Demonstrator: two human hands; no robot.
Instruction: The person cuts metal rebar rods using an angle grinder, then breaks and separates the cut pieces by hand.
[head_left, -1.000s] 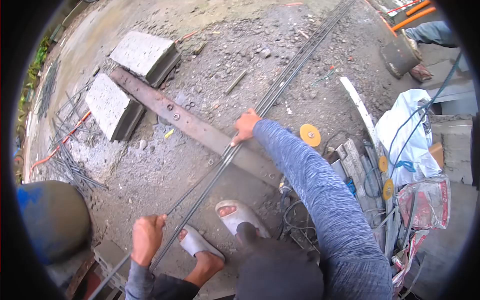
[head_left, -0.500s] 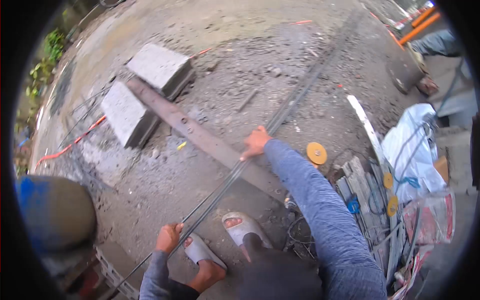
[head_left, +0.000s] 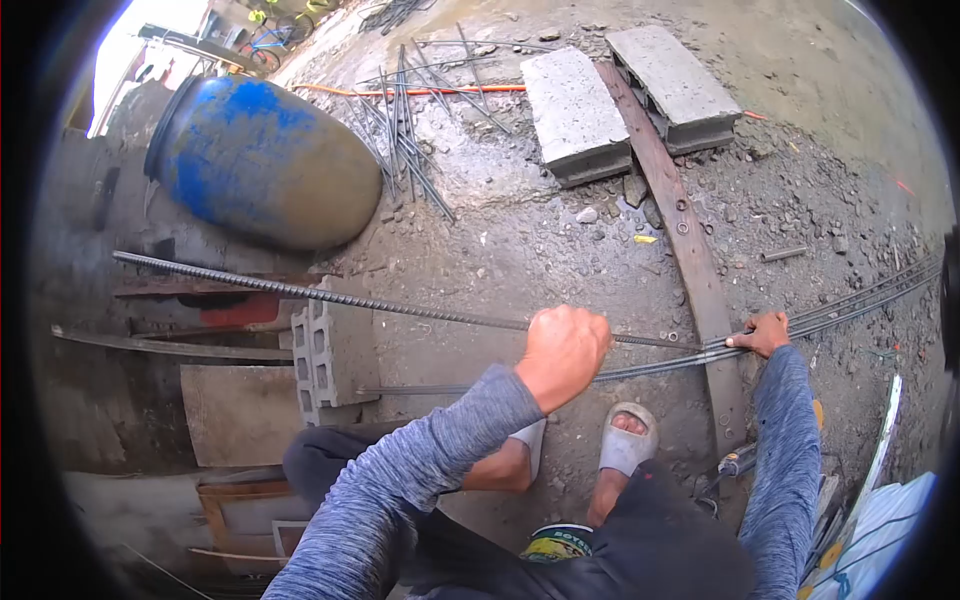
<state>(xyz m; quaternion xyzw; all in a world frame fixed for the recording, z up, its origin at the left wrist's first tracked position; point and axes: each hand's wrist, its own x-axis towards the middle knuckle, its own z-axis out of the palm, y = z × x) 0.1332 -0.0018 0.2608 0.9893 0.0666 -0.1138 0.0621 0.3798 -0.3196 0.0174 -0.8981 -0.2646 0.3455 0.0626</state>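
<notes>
My left hand point(head_left: 565, 355) is closed in a fist around one ribbed steel rebar point(head_left: 400, 308), which slants out to the left past it. Over the wooden plank point(head_left: 690, 250), my right hand point(head_left: 765, 333) grips a bundle of rebars point(head_left: 860, 308), its thumb pressed on the rods. The held rebar meets the bundle at the plank. Another part of the bundle runs lower, behind my left wrist, its end near a hollow block point(head_left: 340, 345). Two concrete blocks point(head_left: 575, 110) flank the plank's far end.
A blue, mud-covered drum point(head_left: 270, 160) lies at the upper left. Short cut rods point(head_left: 405, 130) are piled beyond it. A labelled bucket point(head_left: 560, 541) is below me between my legs. A white sack point(head_left: 880, 545) lies at the lower right.
The view has swung left, bringing the drum and hollow block into full sight. My left hand has raised one rebar apart from the others. My right hand still grips the rods by the plank.
</notes>
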